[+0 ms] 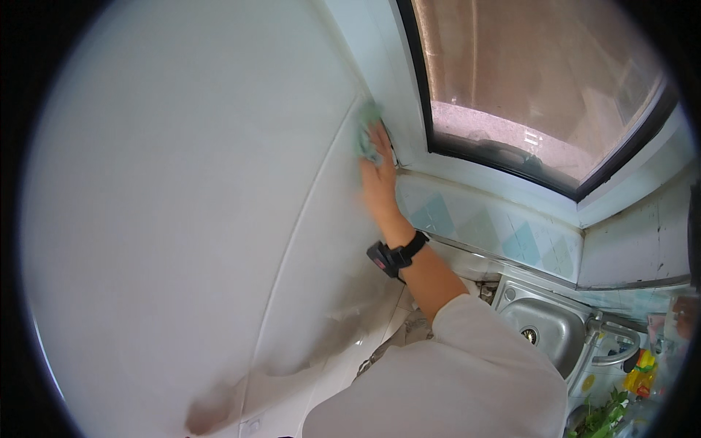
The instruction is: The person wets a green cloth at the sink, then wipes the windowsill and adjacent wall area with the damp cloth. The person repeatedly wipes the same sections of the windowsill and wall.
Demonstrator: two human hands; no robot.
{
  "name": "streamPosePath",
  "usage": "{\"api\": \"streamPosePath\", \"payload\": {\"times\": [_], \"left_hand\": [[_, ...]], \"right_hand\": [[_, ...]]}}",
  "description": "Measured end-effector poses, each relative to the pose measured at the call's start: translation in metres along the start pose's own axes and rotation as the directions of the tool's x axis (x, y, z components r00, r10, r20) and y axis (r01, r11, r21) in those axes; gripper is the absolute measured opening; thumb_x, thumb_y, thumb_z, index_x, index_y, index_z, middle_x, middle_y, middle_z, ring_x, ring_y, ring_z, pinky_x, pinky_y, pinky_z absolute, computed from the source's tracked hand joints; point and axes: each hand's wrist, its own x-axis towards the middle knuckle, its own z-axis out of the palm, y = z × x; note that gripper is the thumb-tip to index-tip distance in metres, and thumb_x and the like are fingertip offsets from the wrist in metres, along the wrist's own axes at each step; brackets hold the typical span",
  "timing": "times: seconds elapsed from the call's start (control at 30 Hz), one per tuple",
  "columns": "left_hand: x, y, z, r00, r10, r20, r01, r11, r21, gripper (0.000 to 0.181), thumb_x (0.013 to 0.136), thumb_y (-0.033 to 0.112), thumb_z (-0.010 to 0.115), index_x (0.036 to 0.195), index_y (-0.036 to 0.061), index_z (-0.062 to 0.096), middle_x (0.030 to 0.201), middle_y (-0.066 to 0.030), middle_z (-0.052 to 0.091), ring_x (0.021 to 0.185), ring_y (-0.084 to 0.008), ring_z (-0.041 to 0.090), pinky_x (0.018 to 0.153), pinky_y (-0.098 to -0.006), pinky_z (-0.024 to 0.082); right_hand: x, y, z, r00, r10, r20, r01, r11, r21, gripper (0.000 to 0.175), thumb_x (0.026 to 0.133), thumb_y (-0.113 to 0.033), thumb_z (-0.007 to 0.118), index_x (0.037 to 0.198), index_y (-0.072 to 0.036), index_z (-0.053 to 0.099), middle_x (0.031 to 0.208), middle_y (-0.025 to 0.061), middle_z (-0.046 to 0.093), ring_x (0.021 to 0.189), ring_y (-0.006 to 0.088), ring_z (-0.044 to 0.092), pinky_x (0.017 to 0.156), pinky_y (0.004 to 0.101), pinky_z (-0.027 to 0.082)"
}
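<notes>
My right hand (379, 167) reaches up the white wall panel (191, 191), close to the corner beside the window. It presses a pale green cloth (368, 128) against the panel, near the upper end of a raised seam. Hand and cloth are blurred. A black strap with a small black device (390, 258) sits around the wrist. My left hand is not in view. A brownish, blurred patch (205, 413) shows low on the panel; whether it is a shadow or a reflection, I cannot tell.
A black-framed window (506, 169) is at upper right, above diamond-patterned tiles (482, 227). Below right are a stainless steel sink (550, 328), its curved faucet (624, 353), a yellow bottle (641, 375) and leafy greens (602, 413). A wall socket (252, 426) is at the bottom.
</notes>
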Motion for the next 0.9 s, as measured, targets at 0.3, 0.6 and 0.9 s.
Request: {"api": "streamPosePath", "payload": {"times": [0.3, 0.6, 0.9], "left_hand": [[0.003, 0.006, 0.005, 0.998, 0.063, 0.030, -0.063, 0.998, 0.007, 0.026, 0.092, 0.018, 0.060, 0.100, -0.0070, 0.060, 0.101, -0.0212, 0.057, 0.098, -0.0319, 0.057, 0.075, -0.0363, 0.055], [0.001, 0.013, 0.003, 0.998, 0.030, 0.057, -0.031, 0.999, 0.030, 0.027, 0.092, 0.017, 0.059, 0.098, -0.0090, 0.060, 0.099, -0.0225, 0.057, 0.094, -0.0318, 0.058, 0.070, -0.0339, 0.057], [-0.004, 0.006, -0.008, 0.993, 0.039, 0.110, -0.045, 0.998, 0.050, 0.029, 0.093, 0.020, 0.059, 0.096, -0.0085, 0.060, 0.098, -0.0220, 0.058, 0.095, -0.0312, 0.058, 0.072, -0.0328, 0.056]], "right_hand": [[-0.027, -0.007, 0.014, 0.987, -0.045, 0.153, 0.059, 0.994, -0.089, 0.053, 0.089, 0.000, 0.049, 0.142, -0.005, 0.044, 0.151, 0.0116, 0.036, 0.138, 0.0260, 0.033, 0.113, 0.0365, 0.027], [-0.103, 0.035, 0.000, 0.811, 0.567, -0.141, -0.538, 0.819, 0.201, 0.053, 0.094, -0.011, 0.046, 0.142, 0.006, 0.033, 0.144, 0.0197, 0.040, 0.129, 0.0289, 0.043, 0.107, 0.0364, 0.033], [-0.072, 0.058, -0.033, 0.743, 0.665, -0.068, -0.669, 0.741, -0.067, 0.055, 0.086, -0.009, 0.050, 0.137, 0.010, 0.039, 0.133, 0.0273, 0.047, 0.120, 0.0389, 0.048, 0.103, 0.0421, 0.038]]}}
